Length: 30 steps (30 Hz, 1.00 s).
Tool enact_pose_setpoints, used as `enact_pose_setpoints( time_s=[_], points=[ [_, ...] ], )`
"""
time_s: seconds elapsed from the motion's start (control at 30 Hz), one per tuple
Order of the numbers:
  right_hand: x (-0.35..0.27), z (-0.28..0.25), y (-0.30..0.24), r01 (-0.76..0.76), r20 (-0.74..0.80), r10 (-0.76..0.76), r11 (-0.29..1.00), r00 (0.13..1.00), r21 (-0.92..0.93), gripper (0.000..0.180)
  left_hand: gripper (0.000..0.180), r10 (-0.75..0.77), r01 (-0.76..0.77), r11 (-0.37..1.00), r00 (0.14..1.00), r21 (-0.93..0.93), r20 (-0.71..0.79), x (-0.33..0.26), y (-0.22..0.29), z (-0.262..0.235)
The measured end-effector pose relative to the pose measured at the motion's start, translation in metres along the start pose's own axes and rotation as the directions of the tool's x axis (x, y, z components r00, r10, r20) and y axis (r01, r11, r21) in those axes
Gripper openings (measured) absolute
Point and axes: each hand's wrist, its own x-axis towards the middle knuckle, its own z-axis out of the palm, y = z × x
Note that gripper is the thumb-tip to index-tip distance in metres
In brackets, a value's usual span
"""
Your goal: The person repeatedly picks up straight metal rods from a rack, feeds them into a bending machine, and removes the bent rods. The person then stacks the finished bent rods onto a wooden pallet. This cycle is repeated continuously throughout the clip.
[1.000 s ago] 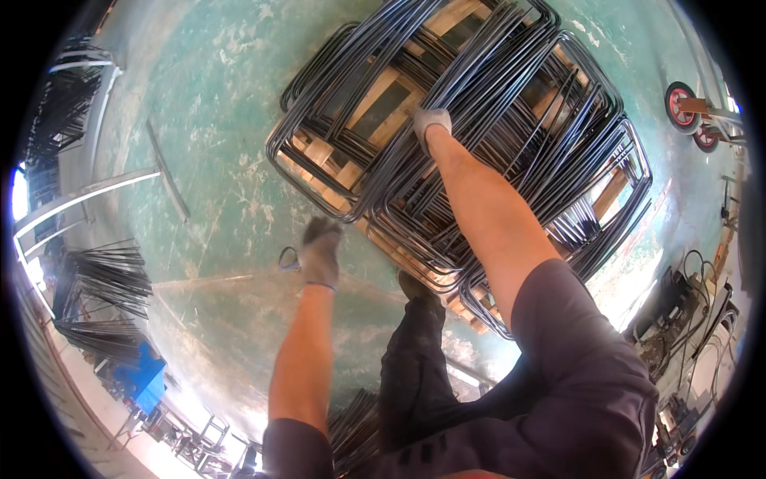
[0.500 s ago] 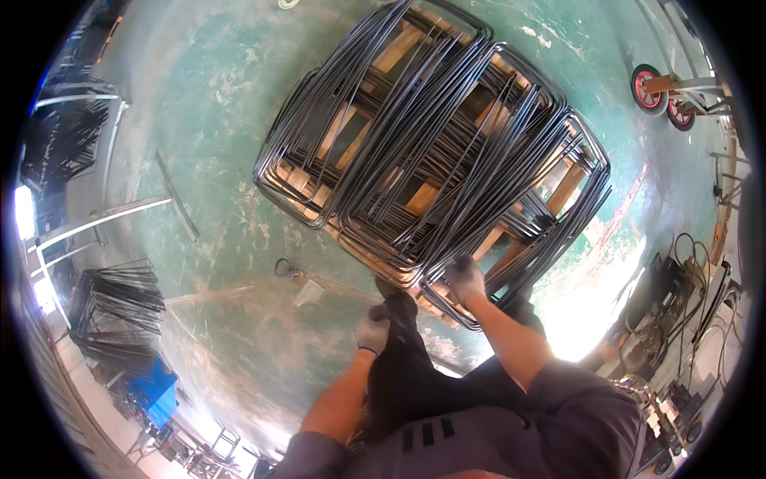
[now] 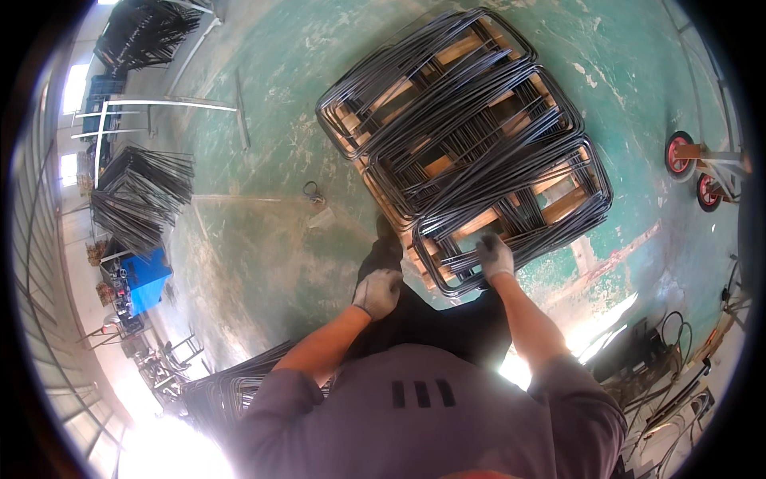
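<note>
On the green-painted concrete floor (image 3: 263, 160) sits a slatted wooden pallet (image 3: 471, 48), carrying a stack of dark steel rod bent into rounded rectangular frames (image 3: 479, 136). The frames lie flat in overlapping layers, and pale slats show through their openings. They cover nearly the whole pallet, and some overhang its edges.

The right hand (image 3: 495, 255), in a grey work glove, rests on the near corner of the stack, fingers curled over the rods there. Whether it truly clasps a rod or only presses on it cannot be told. The left hand (image 3: 377, 292), gloved likewise, hangs in front of the dark trousers, well apart from the stack, loosely curled and holding nothing visible.

Surroundings: a small dark metal hook (image 3: 313, 191) lies on the floor just left of the pallet. Bundles of dark bent rods (image 3: 140, 199) are heaped at the left wall, with a blue box (image 3: 144, 279) near them. A red-wheeled trolley (image 3: 698, 172) stands at the right edge. More bent rod frames (image 3: 231, 391) lie close by the person's left side.
</note>
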Motion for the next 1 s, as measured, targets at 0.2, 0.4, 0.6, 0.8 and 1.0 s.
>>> enact_pose_setpoints(
  time_s=[0.2,0.4,0.6,0.8,1.0],
  points=[
    [0.116,0.093,-0.135,0.489,0.21,-0.455,0.857,0.866,-0.163,0.026,0.021,0.091,-0.117,0.988,0.969,0.103,0.228,0.017,-0.087,-0.01],
    [0.272,0.228,-0.227,0.694,0.394,-0.571,0.604,0.72,-0.392,0.025,0.025,-0.004,0.008,0.996,0.999,-0.093,0.037,0.027,-0.186,-0.013],
    [0.4,0.338,-0.289,0.738,0.435,-0.607,0.447,0.666,-0.506,0.031,0.021,-0.035,0.046,0.982,0.997,-0.184,0.062,0.048,-0.232,-0.029],
    [0.478,0.409,-0.316,0.69,0.593,-0.392,0.176,0.703,-0.702,0.034,0.02,-0.062,0.075,0.965,0.996,-0.252,0.059,0.066,-0.264,-0.043],
    [0.483,0.418,-0.326,0.685,0.682,-0.102,0.219,0.724,-0.695,0.034,0.021,-0.058,0.087,0.969,0.99,-0.231,0.13,0.077,-0.277,-0.054]
  ],
)
